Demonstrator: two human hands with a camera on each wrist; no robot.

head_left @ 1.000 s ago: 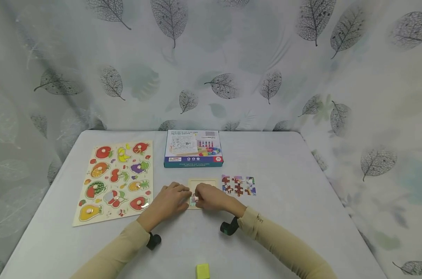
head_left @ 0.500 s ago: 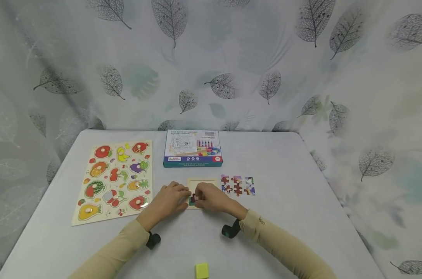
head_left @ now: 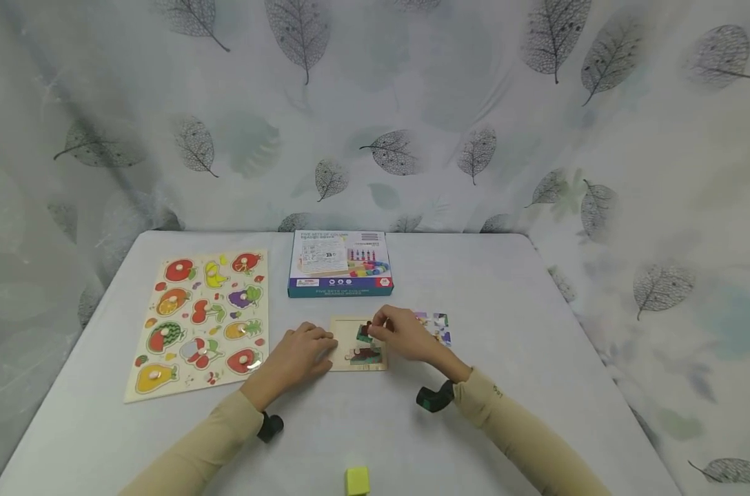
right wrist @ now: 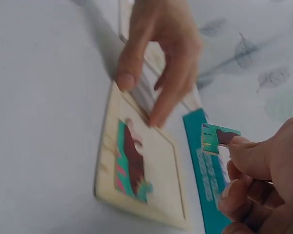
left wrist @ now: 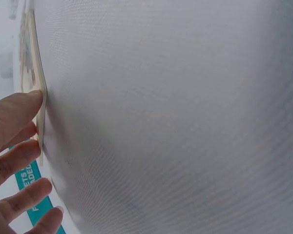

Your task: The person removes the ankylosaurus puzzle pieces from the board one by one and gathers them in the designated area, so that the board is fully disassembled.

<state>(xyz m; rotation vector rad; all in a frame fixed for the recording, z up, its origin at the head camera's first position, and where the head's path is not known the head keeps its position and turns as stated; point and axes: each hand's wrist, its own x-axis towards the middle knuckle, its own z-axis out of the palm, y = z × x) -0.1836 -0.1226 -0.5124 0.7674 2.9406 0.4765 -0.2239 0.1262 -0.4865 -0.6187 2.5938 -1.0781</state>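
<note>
My right hand [head_left: 404,335] pinches a green and brown jigsaw piece [right wrist: 219,137] between thumb and forefinger, raised over the right part of the wooden puzzle tray [head_left: 342,337]. Joined puzzle pieces [right wrist: 132,163], with brown, green and pink on them, lie along the tray's near side. The rest of the tray's recess shows bare wood. My left hand [head_left: 300,355] steadies the tray at its left edge; its thumb [left wrist: 31,102] touches the near corner and the other fingers spread along that side.
More jigsaw pieces [head_left: 440,327] lie right of the tray, partly behind my right hand. A bead-set box [head_left: 340,265] stands at the back. On the left is a fruit knob puzzle board [head_left: 189,331]; a yellow block [head_left: 357,481] sits at the front.
My right hand has moved from the tray's left part to its right side, lifting a jigsaw piece. The joined pieces are uncovered and now show nearer the tray's right. My left hand stays put.
</note>
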